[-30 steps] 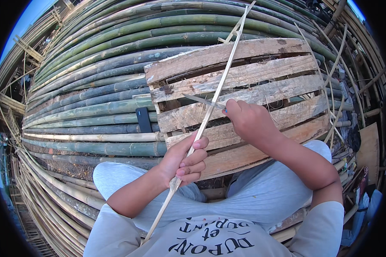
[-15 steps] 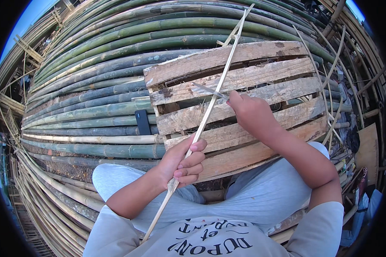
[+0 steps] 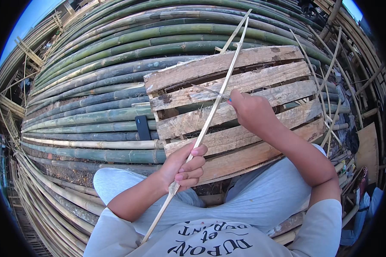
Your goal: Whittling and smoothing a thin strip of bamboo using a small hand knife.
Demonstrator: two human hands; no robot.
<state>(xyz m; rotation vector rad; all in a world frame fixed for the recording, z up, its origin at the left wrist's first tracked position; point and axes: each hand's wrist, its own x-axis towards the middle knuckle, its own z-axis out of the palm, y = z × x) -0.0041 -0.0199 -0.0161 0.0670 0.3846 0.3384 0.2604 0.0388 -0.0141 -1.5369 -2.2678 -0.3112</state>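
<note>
A long pale bamboo strip (image 3: 209,116) slants from my lap up over a wooden slatted platform (image 3: 240,136). My left hand (image 3: 185,166) is wrapped round it just above a thicker node, near my knees. In my right hand (image 3: 254,112) is a knife (image 3: 206,89), its handle mostly hidden by the fist. The thin blade points left and crosses the strip, apparently against it, above the middle slats. The far end of the strip tapers over the platform's back edge, close to another split bamboo piece (image 3: 236,32).
Green bamboo poles (image 3: 116,114) lie in rows beyond and left of the platform. A dark phone-like object (image 3: 143,127) rests on them beside the platform's left edge. Thin split strips (image 3: 333,64) lean at the right. More pale poles (image 3: 58,201) run along the lower left.
The knife crosses the strip slightly farther from my left hand. The strip's far tip sits a little lower in view, and the whole view has shifted slightly. Both grips stay the same.
</note>
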